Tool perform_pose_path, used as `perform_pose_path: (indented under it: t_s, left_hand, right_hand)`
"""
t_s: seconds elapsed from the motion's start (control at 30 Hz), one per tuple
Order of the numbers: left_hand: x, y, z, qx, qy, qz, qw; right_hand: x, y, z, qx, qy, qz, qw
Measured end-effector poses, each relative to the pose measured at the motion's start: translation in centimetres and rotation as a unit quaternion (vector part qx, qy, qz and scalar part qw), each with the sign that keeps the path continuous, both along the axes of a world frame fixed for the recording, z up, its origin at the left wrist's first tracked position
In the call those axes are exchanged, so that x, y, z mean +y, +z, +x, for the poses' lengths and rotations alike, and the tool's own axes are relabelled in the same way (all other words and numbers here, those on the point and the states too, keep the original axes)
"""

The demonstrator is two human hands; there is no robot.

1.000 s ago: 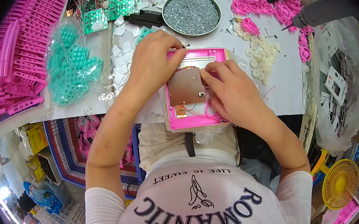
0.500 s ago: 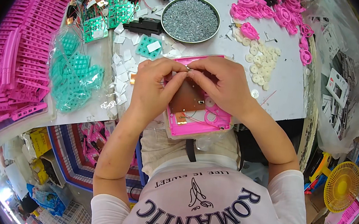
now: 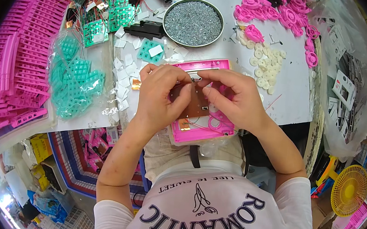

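A small brown circuit board [image 3: 192, 103] is pinched over a flat pink plastic housing [image 3: 199, 129] at the near edge of the white worktable [image 3: 285, 85], the left hand [image 3: 160, 96] closed on its left edge and the right hand [image 3: 234, 99] curled, fingertips on its top. Light, stiff and probably fragile, the board seems best held by its edges. A round metal dish of silver screws [image 3: 193, 22] is seen beyond, teal keypad pieces [image 3: 75, 81] to the left.
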State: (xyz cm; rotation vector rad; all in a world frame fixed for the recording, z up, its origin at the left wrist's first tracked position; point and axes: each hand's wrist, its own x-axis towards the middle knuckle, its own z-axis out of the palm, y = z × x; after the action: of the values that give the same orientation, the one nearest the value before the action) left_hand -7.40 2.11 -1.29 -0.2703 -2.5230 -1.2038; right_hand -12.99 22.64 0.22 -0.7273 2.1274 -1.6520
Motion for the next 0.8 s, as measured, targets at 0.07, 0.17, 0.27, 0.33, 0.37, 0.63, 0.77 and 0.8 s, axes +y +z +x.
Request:
perform_pose_path:
  t_s: [0.07, 0.17, 0.27, 0.33, 0.37, 0.63, 0.77, 0.8]
  left_hand:
    - [0.0, 0.0, 0.1, 0.01, -0.002, -0.003, 1.0]
    - [-0.2, -0.6, 0.1, 0.019, -0.005, -0.012, 1.0]
    - [-0.4, -0.8, -0.1, 0.025, -0.029, -0.014, 0.999]
    - [-0.7, -1.0, -0.2, 0.044, -0.062, -0.007, 0.997]
    - [-0.9, -1.0, -0.2, 0.042, -0.065, -0.016, 0.997]
    - [-1.5, -0.4, 0.4, 0.019, -0.04, -0.018, 0.999]
    - [-1.3, -0.9, 0.3, 0.039, -0.021, -0.005, 0.999]
    - [-1.4, -0.9, 0.4, 0.04, -0.019, -0.011, 0.999]
  right_hand:
    - [0.1, 0.1, 0.1, 0.002, 0.006, 0.003, 1.0]
    - [0.2, 0.3, 0.2, 0.006, 0.018, 0.003, 1.0]
    - [0.3, 0.5, 0.1, -0.027, 0.056, 0.0, 0.998]
    - [0.5, 0.9, -0.5, -0.104, 0.105, 0.001, 0.989]
    - [0.8, 1.1, -1.0, -0.069, 0.082, 0.023, 0.994]
    - [5.2, -2.9, -12.3, 0.412, -0.185, 0.262, 0.853]
    - [2.3, -2.6, -11.9, 0.364, -0.125, 0.15, 0.911]
    - [1.2, -1.8, -10.1, 0.281, -0.084, 0.125, 0.948]
